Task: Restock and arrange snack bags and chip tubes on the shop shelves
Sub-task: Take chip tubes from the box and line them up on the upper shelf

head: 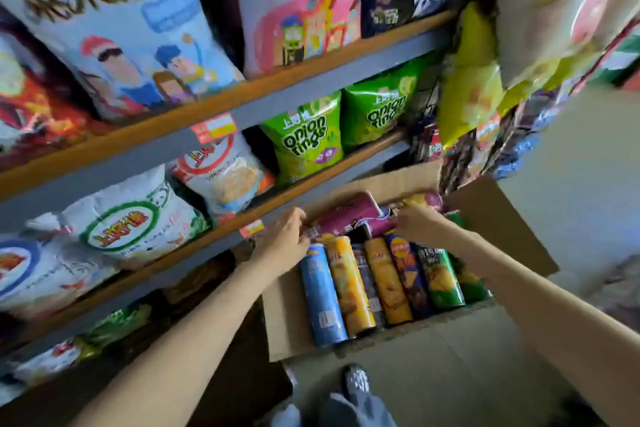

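In the cardboard box (502,215), both hands grip a purple chip tube (349,215).

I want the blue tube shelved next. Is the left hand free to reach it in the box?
Probably yes: the blue tube lies uncovered at the row's edge, just below the left hand, which seems busy with the purple tube.

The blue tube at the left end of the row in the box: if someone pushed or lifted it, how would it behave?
The blue tube looks like a stiff round can, so it should keep its shape in a grip. Lying on its side, it would probably roll if freed, though the box wall and the orange tube hem it in. Its glossy wrap may be slightly slippery.
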A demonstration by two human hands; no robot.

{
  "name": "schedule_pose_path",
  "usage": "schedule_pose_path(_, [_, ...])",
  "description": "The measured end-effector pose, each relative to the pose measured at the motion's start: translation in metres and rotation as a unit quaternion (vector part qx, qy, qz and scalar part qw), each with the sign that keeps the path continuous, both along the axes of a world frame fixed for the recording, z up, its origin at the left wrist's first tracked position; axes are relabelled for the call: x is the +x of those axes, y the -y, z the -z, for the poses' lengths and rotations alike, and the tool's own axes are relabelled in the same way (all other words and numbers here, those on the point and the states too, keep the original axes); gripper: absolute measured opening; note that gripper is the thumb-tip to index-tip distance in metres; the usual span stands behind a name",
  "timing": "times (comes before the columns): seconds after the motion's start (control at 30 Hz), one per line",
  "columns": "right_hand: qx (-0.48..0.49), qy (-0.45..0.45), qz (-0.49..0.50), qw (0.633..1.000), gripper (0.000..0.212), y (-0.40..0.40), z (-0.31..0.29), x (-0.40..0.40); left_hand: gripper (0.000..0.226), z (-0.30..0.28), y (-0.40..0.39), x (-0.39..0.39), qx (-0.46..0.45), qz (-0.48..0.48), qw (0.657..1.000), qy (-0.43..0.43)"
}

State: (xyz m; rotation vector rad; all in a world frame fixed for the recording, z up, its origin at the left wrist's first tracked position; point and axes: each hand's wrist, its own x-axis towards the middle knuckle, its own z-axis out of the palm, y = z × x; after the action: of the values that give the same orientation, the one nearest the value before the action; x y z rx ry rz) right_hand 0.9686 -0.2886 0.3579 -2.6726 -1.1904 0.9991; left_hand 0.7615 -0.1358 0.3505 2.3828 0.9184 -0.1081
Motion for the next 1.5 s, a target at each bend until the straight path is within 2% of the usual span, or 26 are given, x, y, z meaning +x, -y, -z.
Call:
schedule_pose_path(0.1, [-0.094, -0.038, -0.043, 0.994, 0.032, 0.009, 0.058, 0.004, 0.034, 0.04, 0.025, 0.001, -0.043, -0.045, 0.993, -0.103])
schedule_pose_path(0.17, [-0.113, -0.048, -0.051, 0.991, 0.038, 0.003, 0.089, -0.003, 0.034, 0.061, 0.04, -0.006, -0.069, -0.079, 0.985, -0.135])
schedule_pose_path(0.27, [-0.11, -0.107, -0.043, 0.987, 0.043, -0.01, 0.131, -0.025, 0.03, 0.079, 0.047, -0.017, -0.086, -0.13, 0.977, -0.142])
schedule_pose_path(0.37, [-0.09, -0.186, 0.016, 0.978, 0.075, -0.024, 0.164, -0.057, 0.029, 0.085, 0.041, -0.023, -0.086, -0.154, 0.974, -0.144])
schedule_pose_path(0.43, [-0.08, -0.195, 0.069, 0.975, 0.09, -0.028, 0.179, -0.072, 0.03, 0.089, 0.038, -0.025, -0.087, -0.149, 0.974, -0.144])
schedule_pose_path(0.5, [-0.076, -0.179, 0.109, 0.975, 0.091, -0.03, 0.187, -0.076, 0.032, 0.093, 0.037, -0.024, -0.088, -0.144, 0.976, -0.141])
schedule_pose_path(0.63, [-0.096, -0.215, 0.122, 0.964, 0.103, -0.032, 0.182, -0.063, 0.033, 0.095, 0.042, -0.013, -0.125, -0.172, 0.969, -0.128])
schedule_pose_path(0.7, [-0.124, -0.229, 0.121, 0.958, 0.094, -0.028, 0.174, -0.044, 0.036, 0.094, 0.044, 0.0, -0.172, -0.224, 0.954, -0.099])
schedule_pose_path(0.73, [-0.127, -0.249, 0.117, 0.953, 0.081, -0.023, 0.167, -0.032, 0.04, 0.093, 0.044, 0.009, -0.22, -0.266, 0.936, -0.072])
schedule_pose_path(0.77, [-0.117, -0.299, 0.123, 0.939, 0.065, -0.017, 0.158, -0.019, 0.044, 0.092, 0.045, 0.018, -0.275, -0.307, 0.91, -0.037])
schedule_pose_path(0.8, [-0.094, -0.377, 0.145, 0.91, 0.051, -0.01, 0.147, -0.008, 0.048, 0.09, 0.046, 0.027, -0.332, -0.336, 0.881, -0.005])
schedule_pose_path(0.87, [-0.033, -0.515, 0.175, 0.839, 0.029, 0.002, 0.125, 0.008, 0.057, 0.087, 0.051, 0.042, -0.424, -0.34, 0.839, 0.022])
schedule_pose_path(0.9, [-0.007, -0.549, 0.167, 0.819, 0.024, 0.004, 0.116, 0.013, 0.058, 0.087, 0.056, 0.048, -0.464, -0.329, 0.822, 0.025])
schedule_pose_path(0.97, [0.015, -0.567, 0.145, 0.811, 0.026, 0.0, 0.102, 0.014, 0.038, 0.081, 0.064, 0.058, -0.521, -0.308, 0.796, 0.03])
schedule_pose_path(1.0, [0.018, -0.562, 0.135, 0.816, 0.028, -0.003, 0.098, 0.012, 0.029, 0.079, 0.065, 0.06, -0.536, -0.304, 0.787, 0.036])
schedule_pose_path(1.07, [0.031, -0.556, 0.113, 0.823, 0.035, -0.009, 0.091, 0.007, 0.026, 0.077, 0.061, 0.058, -0.539, -0.31, 0.781, 0.053])
schedule_pose_path(1.17, [0.079, -0.586, 0.108, 0.799, 0.026, -0.015, 0.087, 0.002, 0.044, 0.072, 0.045, 0.045, -0.512, -0.319, 0.795, 0.062])
schedule_pose_path(1.23, [0.126, -0.593, 0.184, 0.774, 0.015, -0.017, 0.093, 0.001, 0.053, 0.07, 0.034, 0.035, -0.49, -0.351, 0.795, 0.074])
schedule_pose_path(1.27, [0.139, -0.543, 0.231, 0.795, 0.012, -0.02, 0.104, 0.001, 0.055, 0.069, 0.029, 0.03, -0.468, -0.368, 0.799, 0.078])
schedule_pose_path(1.3, [0.14, -0.454, 0.26, 0.841, 0.018, -0.021, 0.119, 0.004, 0.057, 0.069, 0.025, 0.025, -0.443, -0.386, 0.805, 0.081])
schedule_pose_path(1.37, [0.068, -0.266, 0.234, 0.933, 0.034, -0.022, 0.149, 0.007, 0.06, 0.073, 0.019, 0.015, -0.396, -0.417, 0.814, 0.084])
schedule_pose_path(1.4, [0.014, -0.225, 0.194, 0.955, 0.036, -0.022, 0.157, 0.002, 0.06, 0.076, 0.018, 0.011, -0.38, -0.431, 0.814, 0.086])
schedule_pose_path(1.5, [-0.071, -0.199, 0.075, 0.975, 0.044, -0.029, 0.165, -0.03, 0.064, 0.08, 0.02, 0.0, -0.359, -0.472, 0.799, 0.096])
